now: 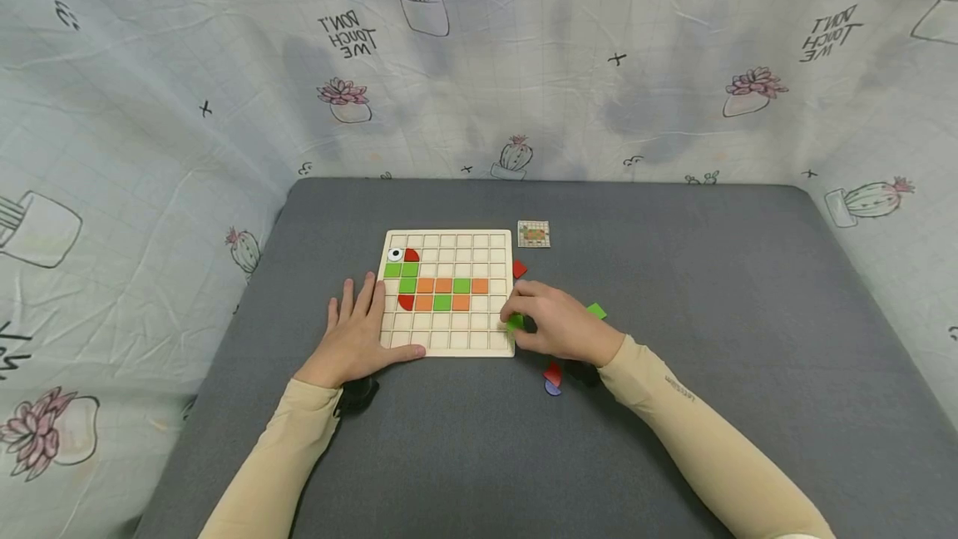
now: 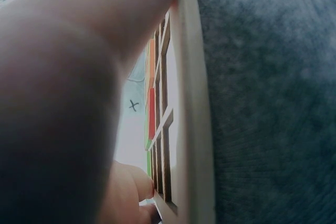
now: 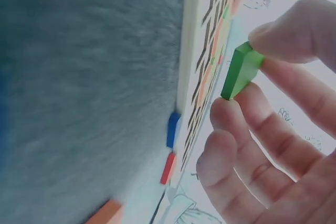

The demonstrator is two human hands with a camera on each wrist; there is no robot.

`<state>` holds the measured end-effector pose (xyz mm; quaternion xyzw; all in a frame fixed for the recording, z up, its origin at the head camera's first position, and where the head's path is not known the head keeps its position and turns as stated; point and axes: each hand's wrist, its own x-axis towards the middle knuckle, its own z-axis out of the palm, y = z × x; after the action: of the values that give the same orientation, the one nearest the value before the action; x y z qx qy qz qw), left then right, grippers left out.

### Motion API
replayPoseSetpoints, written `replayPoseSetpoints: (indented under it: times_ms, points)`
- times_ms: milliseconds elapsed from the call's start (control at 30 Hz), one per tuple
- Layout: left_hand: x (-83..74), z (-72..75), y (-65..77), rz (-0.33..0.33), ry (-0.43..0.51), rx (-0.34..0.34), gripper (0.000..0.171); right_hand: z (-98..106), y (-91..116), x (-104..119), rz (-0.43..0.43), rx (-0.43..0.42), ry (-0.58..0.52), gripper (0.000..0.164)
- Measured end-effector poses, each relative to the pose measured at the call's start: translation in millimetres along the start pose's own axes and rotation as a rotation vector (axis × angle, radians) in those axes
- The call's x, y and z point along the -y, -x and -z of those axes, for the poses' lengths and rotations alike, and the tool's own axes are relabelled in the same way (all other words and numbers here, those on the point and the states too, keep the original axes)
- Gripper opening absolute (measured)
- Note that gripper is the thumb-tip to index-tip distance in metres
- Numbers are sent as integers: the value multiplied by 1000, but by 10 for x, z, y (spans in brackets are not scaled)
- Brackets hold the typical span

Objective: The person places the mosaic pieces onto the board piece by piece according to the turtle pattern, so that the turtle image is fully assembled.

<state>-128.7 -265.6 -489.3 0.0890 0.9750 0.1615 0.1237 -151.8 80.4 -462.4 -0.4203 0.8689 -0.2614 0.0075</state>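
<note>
A cream grid board [image 1: 449, 341] lies on the table with green, orange and red tiles and a round eye piece [image 1: 395, 254] set in its squares. My left hand [image 1: 352, 339] rests along the board's left side, fingers straight and the thumb at the near edge. Over the board's right edge, my right hand [image 1: 557, 323] pinches a green square tile [image 3: 242, 71] between thumb and fingers. The right wrist view shows that tile raised and tilted. Another green tile [image 1: 596, 311] lies just beyond the right hand, partly hidden by it.
A small picture card [image 1: 534, 234] lies past the board's far right corner. Beside the right edge is a red piece [image 1: 520, 269], with a blue piece [image 3: 173, 129] near it. Closer to me lie a red piece [image 1: 553, 373] and a purple one [image 1: 552, 388]. Patterned cloth [image 1: 561, 65] hangs behind the table.
</note>
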Motion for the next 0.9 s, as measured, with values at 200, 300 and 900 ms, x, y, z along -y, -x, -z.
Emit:
replayPoseSetpoints:
  times_ms: [200, 300, 900]
  points:
    - [-8, 2, 8, 5, 5, 2, 135, -19, -265, 4, -31, 9, 0, 16]
    - [-5, 4, 10, 5, -2, 0, 134, -63, -392, -6, -40, 6, 29, 15]
    - [-15, 23, 18, -4, -6, -5, 135, -189, -706, -9, -81, 89, 48, 14]
